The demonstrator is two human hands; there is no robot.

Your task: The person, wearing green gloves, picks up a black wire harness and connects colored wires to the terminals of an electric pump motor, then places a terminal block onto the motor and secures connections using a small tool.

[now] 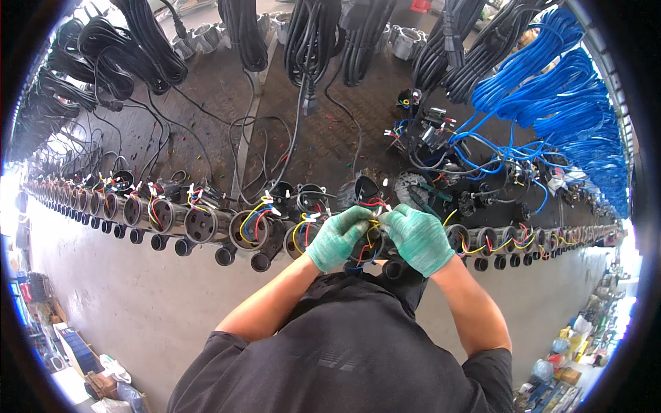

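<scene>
My left hand (339, 238), in a green knit glove, pinches thin coloured wires at the middle of the bench's near edge. Close beside it my right hand (418, 239), gloved the same way, is closed with its fingertips on the same wires (374, 226), yellow and red among them. The exact ends between the fingers are too small to make out. Below the fingertips lies a black round housing (365, 252), its opening toward me and partly covered by the hands. A black cup-shaped part (366, 187) sits just beyond them.
Similar black housings (201, 224) line the near edge both ways, many with coloured wires sticking out. Black cable coils (313, 41) hang along the far side, blue cable coils (551, 76) at the right. Small wired black parts (434, 131) lie on the dark bench (200, 89). Grey metal castings (406, 43) stand behind.
</scene>
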